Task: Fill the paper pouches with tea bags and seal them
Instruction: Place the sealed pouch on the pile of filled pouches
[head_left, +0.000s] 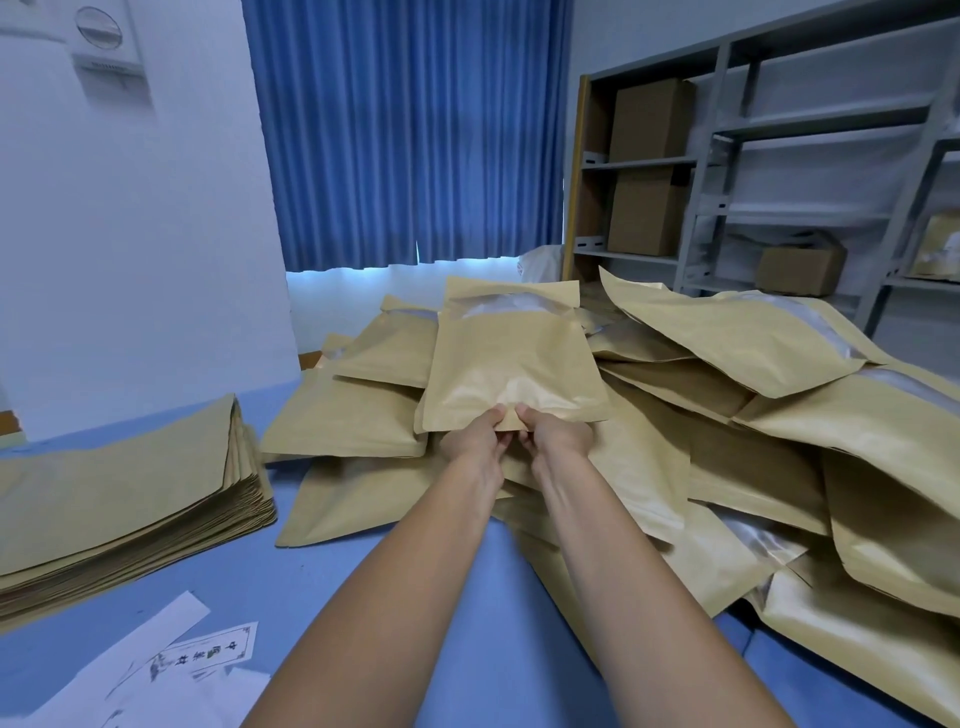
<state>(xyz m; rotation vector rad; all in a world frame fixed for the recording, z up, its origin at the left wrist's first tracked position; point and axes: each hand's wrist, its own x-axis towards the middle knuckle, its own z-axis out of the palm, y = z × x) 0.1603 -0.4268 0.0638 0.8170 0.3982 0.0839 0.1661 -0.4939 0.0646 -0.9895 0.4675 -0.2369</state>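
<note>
Brown paper pouch (511, 358) stands upright just above both grips, its clear window at the far top edge. The left grip (475, 439) and right grip (558, 434), close side by side, each pinch its near bottom edge between thumb and curled fingers. Beyond and right of the grips sprawls a heap of pouches (753, 415). To their left a stack of flat pouches (130, 499) lies on the blue surface (467, 623).

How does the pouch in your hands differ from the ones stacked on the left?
The held pouch bulges; the stacked pouches lie flat and thin. The held pouch is lifted, pinched at its near edge by left hand and right hand; the stacked pouches rest on the table. Both are tan paper.
</note>
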